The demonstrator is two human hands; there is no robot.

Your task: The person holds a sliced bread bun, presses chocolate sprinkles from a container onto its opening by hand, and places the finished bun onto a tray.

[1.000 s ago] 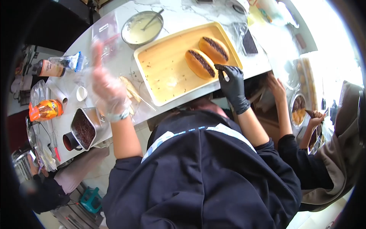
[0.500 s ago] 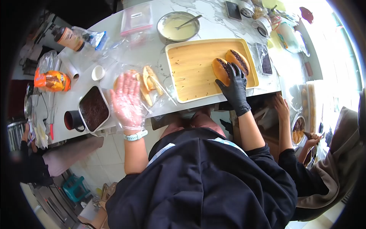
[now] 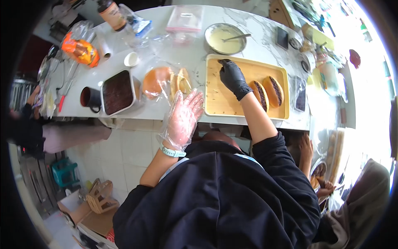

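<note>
My right hand (image 3: 234, 79), in a black glove, is over the upper left of a yellow tray (image 3: 232, 113). Its fingers are bunched together; whatever they may pinch is hidden. Two long buns with dark chocolate filling, a left bun (image 3: 260, 95) and a right bun (image 3: 273, 91), lie side by side in the tray's right half. Dark crumbs dot the tray. My left hand (image 3: 183, 121), in a clear plastic glove, is held flat with fingers stretched, just below a split bun (image 3: 181, 83) and a whole bun (image 3: 157, 81) on clear plastic.
Left of the buns stand a tub of dark sprinkles (image 3: 118, 92) and a dark mug (image 3: 90, 98). A bowl of cream (image 3: 224, 39) with a spoon sits behind the tray. Phones, jars and bags line the table's edges. Another person's hand (image 3: 306, 153) is at the right.
My right hand has left the filled buns and moved to the tray's upper left, its fingers drawn together. My left hand has shifted right toward the tray, still open. The camera view has turned.
</note>
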